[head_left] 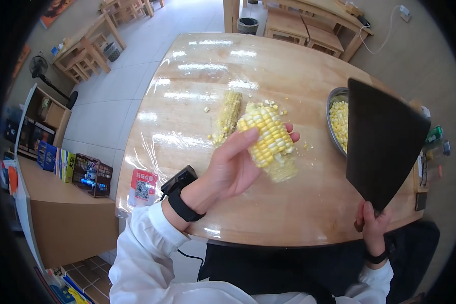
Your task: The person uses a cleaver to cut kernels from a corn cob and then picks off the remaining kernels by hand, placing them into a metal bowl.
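My left hand (233, 164) is closed around a piece of corn on the cob (267, 133), held over the middle of the table. Yellow and white kernels cover most of it, while its lower end looks stripped. In my right hand (374, 225) is the handle of a cleaver (382, 142), its broad dark blade raised upright on the right. A largely stripped corn cob (228, 114) lies on the table just beyond my left hand. Behind the blade, partly hidden, stands a metal bowl (330, 120) with loose corn kernels (339, 124) in it.
Kernel scraps (271, 104) are scattered on the glossy wooden table (187, 116). A red and white QR-code card (142, 186) sits at its left edge. Small jars and a green can (433, 134) stand at the far right. Wooden benches (286, 24) are beyond the table.
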`<state>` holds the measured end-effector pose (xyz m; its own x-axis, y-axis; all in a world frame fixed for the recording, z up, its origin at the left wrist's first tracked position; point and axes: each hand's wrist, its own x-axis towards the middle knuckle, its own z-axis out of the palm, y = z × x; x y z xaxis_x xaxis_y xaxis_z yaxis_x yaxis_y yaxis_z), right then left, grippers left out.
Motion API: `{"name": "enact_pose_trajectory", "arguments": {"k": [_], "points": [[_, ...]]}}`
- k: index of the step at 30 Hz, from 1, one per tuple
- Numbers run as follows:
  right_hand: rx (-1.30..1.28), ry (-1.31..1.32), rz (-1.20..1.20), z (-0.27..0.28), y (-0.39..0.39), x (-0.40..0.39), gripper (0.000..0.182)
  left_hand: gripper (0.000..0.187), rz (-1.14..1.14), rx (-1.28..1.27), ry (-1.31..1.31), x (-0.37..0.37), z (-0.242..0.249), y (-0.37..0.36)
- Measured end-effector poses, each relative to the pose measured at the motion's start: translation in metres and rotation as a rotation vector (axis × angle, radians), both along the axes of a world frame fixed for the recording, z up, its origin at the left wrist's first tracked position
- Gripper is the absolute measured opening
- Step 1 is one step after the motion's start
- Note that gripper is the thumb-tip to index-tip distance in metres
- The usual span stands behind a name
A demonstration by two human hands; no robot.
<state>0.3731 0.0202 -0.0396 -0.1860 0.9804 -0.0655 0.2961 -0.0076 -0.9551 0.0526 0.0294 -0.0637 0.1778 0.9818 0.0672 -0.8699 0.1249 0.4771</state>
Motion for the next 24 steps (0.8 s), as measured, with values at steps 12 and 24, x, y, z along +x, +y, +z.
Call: {"name": "enact_pose_trajectory", "arguments": {"k": [12, 24], "points": [[0.908, -0.720, 0.462, 0.013, -0.010, 0.011, 0.058, 0.072, -0.059, 0.083, -0.297, -0.004, -0.006, 0.004], [0.938, -0.847, 0.509, 0.018, -0.005, 0.008, 0.068, 0.072, -0.044, -0.157, 0.036, 0.003, -0.004, 0.004]]}}
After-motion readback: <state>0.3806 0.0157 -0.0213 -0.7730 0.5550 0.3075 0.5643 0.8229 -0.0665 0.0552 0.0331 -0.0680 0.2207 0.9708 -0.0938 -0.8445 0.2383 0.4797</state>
